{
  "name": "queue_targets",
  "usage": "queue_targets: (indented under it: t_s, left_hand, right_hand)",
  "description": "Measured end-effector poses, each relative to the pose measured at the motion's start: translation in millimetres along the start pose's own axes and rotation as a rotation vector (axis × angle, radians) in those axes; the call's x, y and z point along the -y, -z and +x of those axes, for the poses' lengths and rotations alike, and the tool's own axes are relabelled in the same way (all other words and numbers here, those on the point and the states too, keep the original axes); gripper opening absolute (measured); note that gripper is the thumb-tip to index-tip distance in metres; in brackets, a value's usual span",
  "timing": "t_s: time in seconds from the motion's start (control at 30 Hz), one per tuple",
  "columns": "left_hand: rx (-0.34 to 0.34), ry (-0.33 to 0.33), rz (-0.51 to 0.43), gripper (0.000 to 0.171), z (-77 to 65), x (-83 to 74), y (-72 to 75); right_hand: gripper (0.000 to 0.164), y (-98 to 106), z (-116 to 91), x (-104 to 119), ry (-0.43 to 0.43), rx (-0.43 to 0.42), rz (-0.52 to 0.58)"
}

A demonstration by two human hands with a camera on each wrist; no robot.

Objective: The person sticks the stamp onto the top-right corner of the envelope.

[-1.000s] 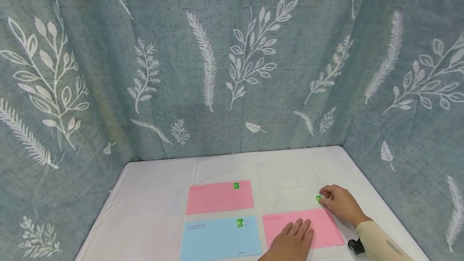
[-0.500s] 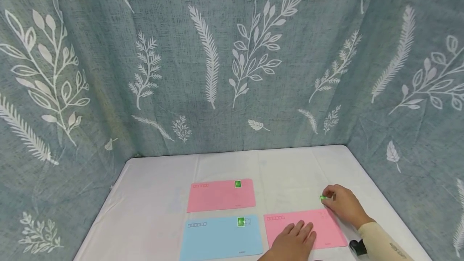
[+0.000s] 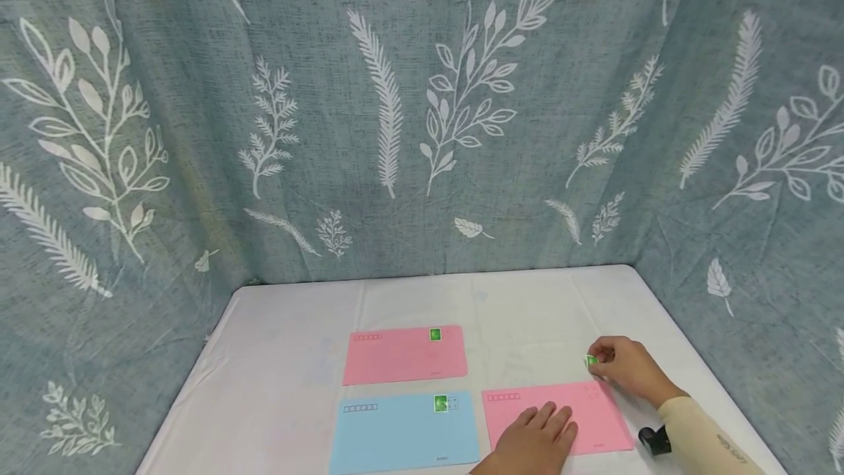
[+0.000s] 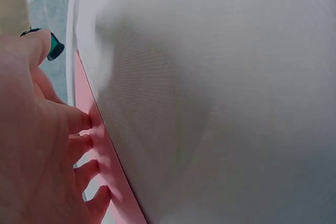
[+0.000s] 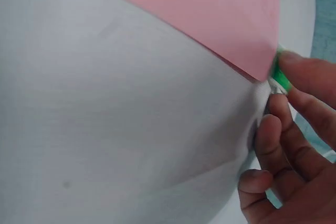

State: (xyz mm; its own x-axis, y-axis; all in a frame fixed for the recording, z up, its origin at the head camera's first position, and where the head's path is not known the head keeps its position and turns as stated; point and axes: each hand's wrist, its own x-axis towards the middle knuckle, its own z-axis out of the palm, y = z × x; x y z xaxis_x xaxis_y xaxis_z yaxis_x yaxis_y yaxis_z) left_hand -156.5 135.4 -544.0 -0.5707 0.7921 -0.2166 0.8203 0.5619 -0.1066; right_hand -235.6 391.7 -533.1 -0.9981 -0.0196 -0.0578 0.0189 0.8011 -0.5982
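A small green stamp (image 3: 590,361) is pinched between the thumb and fingers of my right hand (image 3: 626,366), just beyond the far right corner of a pink envelope (image 3: 596,416). The right wrist view shows the green stamp (image 5: 282,80) near that corner of the pink envelope (image 5: 226,19). My left hand (image 3: 535,440) lies on the same envelope with its fingers spread and extended. In the left wrist view, the fingertips of the left hand (image 4: 47,145) touch the pink paper (image 4: 113,177).
Left of my hands lies a blue envelope (image 3: 402,435) with a green stamp (image 3: 440,404). Behind it is another pink envelope (image 3: 395,361), also bearing a green stamp (image 3: 435,334). A white cloth covers the table (image 3: 277,372). A patterned curtain (image 3: 316,130) hangs behind and at both sides.
The view has shifted slightly. My right hand keeps its pinch on the stamp, whose tilt has changed a little. My left hand stays on the pink envelope.
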Motion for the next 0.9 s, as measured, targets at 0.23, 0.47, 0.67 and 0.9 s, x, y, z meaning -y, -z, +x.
queue_targets:
  t_s: [0.23,0.47,0.67,0.9]
  left_hand:
    - [-0.057,-0.028,0.036,0.081,-2.2,0.9,0.7]
    - [-0.055,-0.038,0.040,0.080,-2.3,1.8,3.1]
    - [-0.011,-0.030,-0.009,0.078,-2.2,-1.5,6.0]
    - [-0.216,-0.011,0.120,0.047,-0.5,-2.8,3.5]
  right_hand:
    - [0.006,4.1,2.6,-1.9,0.027,0.033,-0.029]
    - [0.008,8.9,1.7,-4.9,0.047,0.024,-0.031]
    - [0.006,18.3,-10.5,6.1,0.053,0.118,0.122]
    - [0.005,3.4,-18.1,12.2,0.148,0.222,0.181]
